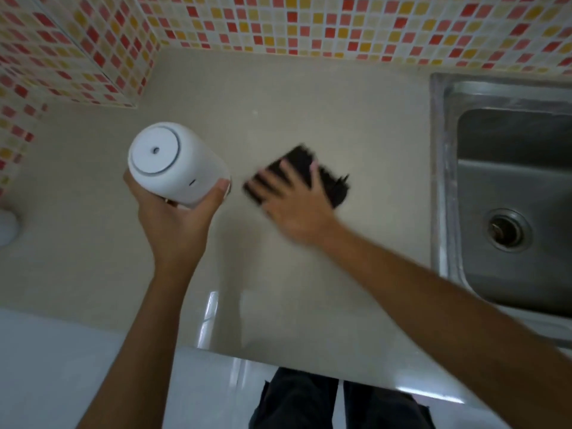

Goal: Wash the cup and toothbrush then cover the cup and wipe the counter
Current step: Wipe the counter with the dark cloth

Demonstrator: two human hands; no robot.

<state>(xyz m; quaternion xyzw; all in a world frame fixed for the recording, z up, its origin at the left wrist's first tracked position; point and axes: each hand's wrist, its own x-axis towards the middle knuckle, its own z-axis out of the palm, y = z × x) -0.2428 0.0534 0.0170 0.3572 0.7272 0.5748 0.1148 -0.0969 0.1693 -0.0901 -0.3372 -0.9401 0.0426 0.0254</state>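
Observation:
A white cylindrical cup (173, 162) with its lid on, showing a grey ring and a small hole on top, is held above the beige counter (278, 274) by my left hand (176, 224), which grips it from below. To its right, my right hand (291, 199) lies flat with fingers spread on a black cloth (328, 184) pressed against the counter; both look motion-blurred. No toothbrush is in view.
A steel sink (507, 193) with a round drain (507, 230) is set into the counter at the right. Mosaic-tiled walls (278, 23) in red, orange and cream run along the back and left. A pale round object (7, 227) shows at the left edge.

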